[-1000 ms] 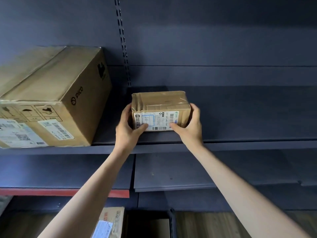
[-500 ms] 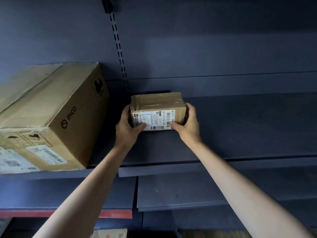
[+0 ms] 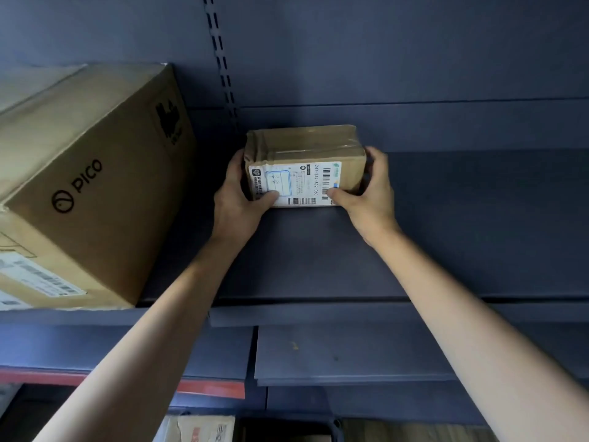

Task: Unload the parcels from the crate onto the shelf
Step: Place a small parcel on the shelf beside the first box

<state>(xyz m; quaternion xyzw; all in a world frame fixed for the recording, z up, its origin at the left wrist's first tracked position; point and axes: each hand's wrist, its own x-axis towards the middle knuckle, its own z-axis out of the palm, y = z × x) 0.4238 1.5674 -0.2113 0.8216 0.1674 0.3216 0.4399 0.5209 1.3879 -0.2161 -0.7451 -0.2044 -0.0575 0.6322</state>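
A small taped cardboard parcel (image 3: 304, 165) is sitting on the dark blue shelf (image 3: 446, 250), a little above the centre of the view, close to the back panel. Its long axis is running from nine o'clock to three o'clock, parallel to the shelf's front edge, and its labelled face, with the white shipping label (image 3: 294, 183) and barcodes, is pointing toward the camera at six o'clock. Clear tape is crossing its top.

The left hand (image 3: 237, 199) is gripping the parcel's nine o'clock end, thumb lying over the lower corner of the label and fingers curling round behind. The right hand (image 3: 369, 189) is gripping the three o'clock end likewise, thumb pressing on the label's lower corner, fingers wrapping the far side. Both forearms are reaching up from five and seven o'clock.

At nine o'clock from the parcel, well apart from it, a large PICO cardboard box (image 3: 92, 186) is standing on the same shelf, its printed side facing the parcel. At six o'clock, at the bottom edge, another labelled carton (image 3: 204, 429) is showing partly below the lower shelf boards.
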